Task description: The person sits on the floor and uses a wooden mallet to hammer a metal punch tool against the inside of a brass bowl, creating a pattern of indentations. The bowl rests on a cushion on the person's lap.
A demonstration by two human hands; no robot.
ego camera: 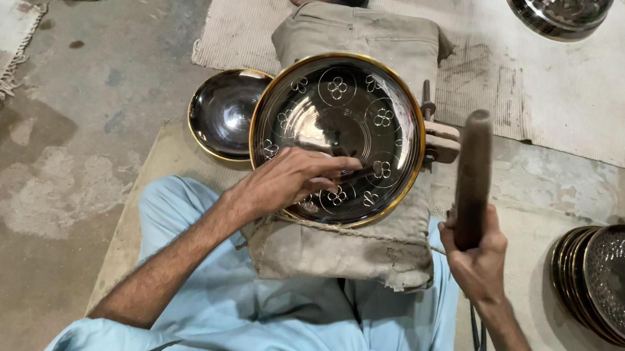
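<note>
Concrete floor with woven mats — left fingers pinch a punch, right hand grips mallet.

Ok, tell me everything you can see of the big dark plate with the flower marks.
The large round plate looks like dark, glossy metal with a thin gold rim. Small four-petal flowers inside circles ring its inner face. It lies face up on a tan cloth cushion. The left hand rests on its lower part, fingers pressing a thin tool to the surface. A smaller dark bowl sits against its left edge.
</note>
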